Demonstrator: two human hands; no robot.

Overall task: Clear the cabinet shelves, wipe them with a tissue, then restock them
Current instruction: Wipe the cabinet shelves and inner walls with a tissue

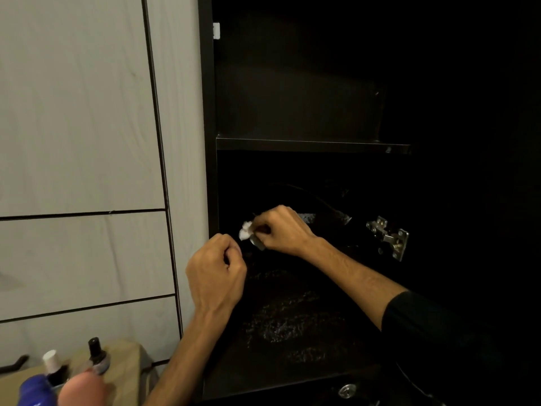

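Note:
The open black cabinet fills the right side, with an upper shelf [310, 145] and a lower shelf [292, 326] whose dark surface glints with specks. My right hand [282, 230] reaches into the lower compartment and pinches a small crumpled white tissue [245, 230] near the left wall. My left hand [216, 273] hovers just below and left of it, fingers curled, with nothing visible in it. Both shelves look bare.
Several bottles stand on a beige surface at the bottom left: a blue one [35, 391], a white-capped one [52, 364], a dark-capped one [98, 358] and a pink blurred shape [82, 389]. A metal hinge [388, 237] sits on the cabinet's right wall. Pale wood panels [82, 142] lie left.

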